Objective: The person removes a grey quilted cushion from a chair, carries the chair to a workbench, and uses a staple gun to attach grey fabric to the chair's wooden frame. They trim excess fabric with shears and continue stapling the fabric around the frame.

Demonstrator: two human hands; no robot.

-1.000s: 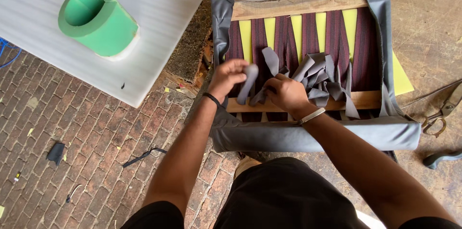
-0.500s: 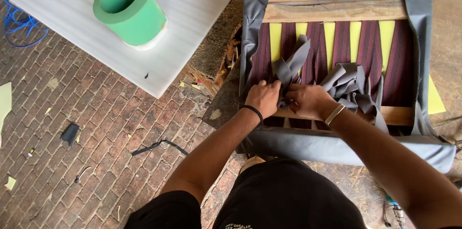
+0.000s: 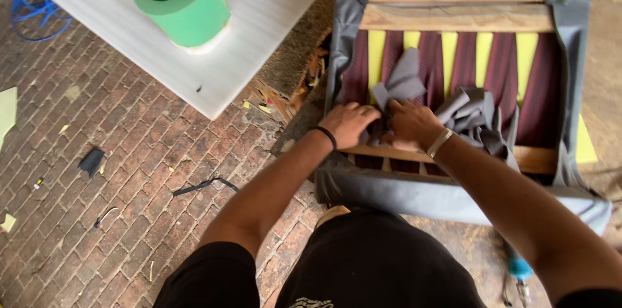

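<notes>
We have both hands on the grey strips at the near rail of the upturned seat frame. Our left hand is curled onto a strip's lower end; our right hand grips the strip beside it, fingers closed. Maroon webbing is already stretched across the yellow foam. More strips lie loose to the right, so much seems left.
</notes>
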